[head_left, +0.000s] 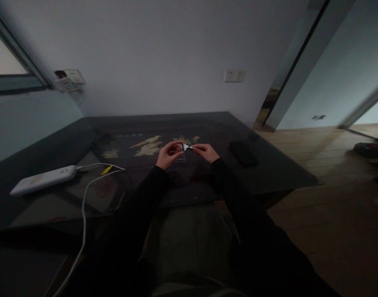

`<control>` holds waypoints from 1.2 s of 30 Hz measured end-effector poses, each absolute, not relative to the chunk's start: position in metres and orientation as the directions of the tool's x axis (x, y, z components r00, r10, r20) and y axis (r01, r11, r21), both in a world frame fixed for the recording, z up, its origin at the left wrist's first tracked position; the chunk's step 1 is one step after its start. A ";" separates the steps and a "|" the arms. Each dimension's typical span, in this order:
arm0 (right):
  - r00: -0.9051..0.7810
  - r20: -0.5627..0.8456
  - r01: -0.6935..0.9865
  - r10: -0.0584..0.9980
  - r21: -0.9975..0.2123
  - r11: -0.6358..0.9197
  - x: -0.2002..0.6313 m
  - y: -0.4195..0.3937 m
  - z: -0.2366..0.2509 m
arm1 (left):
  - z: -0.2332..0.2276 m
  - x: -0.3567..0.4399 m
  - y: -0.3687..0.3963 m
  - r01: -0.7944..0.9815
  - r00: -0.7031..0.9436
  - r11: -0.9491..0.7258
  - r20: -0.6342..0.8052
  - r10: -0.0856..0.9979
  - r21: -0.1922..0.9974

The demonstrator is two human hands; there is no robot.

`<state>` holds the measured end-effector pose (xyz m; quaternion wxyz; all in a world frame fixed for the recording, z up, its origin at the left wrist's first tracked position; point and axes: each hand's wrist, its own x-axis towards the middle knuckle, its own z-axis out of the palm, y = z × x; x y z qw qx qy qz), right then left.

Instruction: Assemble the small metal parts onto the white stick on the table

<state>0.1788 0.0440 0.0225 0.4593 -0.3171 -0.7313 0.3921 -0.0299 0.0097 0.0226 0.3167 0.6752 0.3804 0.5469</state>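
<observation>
The left hand [167,154] and the right hand [206,152] pinched a tiny shiny thing [185,147] between their fingertips, just above the dark glass table [269,173]. It looked light, thin and easy to drop, so its two ends seemed the best places to hold.

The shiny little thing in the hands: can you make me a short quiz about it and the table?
1. True or false: both hands pinch the small shiny object together.
2. Which lies on the table's left side? A) white power bank B) red cup C) open book
3. What colour is the tag on the white cable?

Key:
1. True: left hand and right hand both hold it above the dark glass table.
2. A.
3. Yellow.
</observation>
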 end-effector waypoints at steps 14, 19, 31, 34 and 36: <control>-0.411 0.442 0.147 0.797 -0.831 0.536 0.181 0.047 0.021 | 0.018 -0.032 0.015 0.107 0.153 -0.562 0.545 0.824 0.820; -0.421 0.445 0.145 0.791 -0.828 0.542 0.182 0.048 0.019 | 0.018 -0.032 0.014 0.103 0.134 -0.571 0.557 0.820 0.815; -0.441 0.435 0.176 0.785 -0.815 0.551 0.182 0.049 0.018 | 0.015 -0.035 0.018 0.158 0.145 -0.610 0.593 0.792 0.776; -0.447 0.428 0.179 0.785 -0.818 0.547 0.182 0.050 0.016 | 0.015 -0.035 0.016 0.181 0.152 -0.621 0.602 0.784 0.763; -0.453 0.432 0.178 0.780 -0.813 0.554 0.182 0.051 0.015 | 0.015 -0.035 0.015 0.198 0.155 -0.628 0.609 0.778 0.753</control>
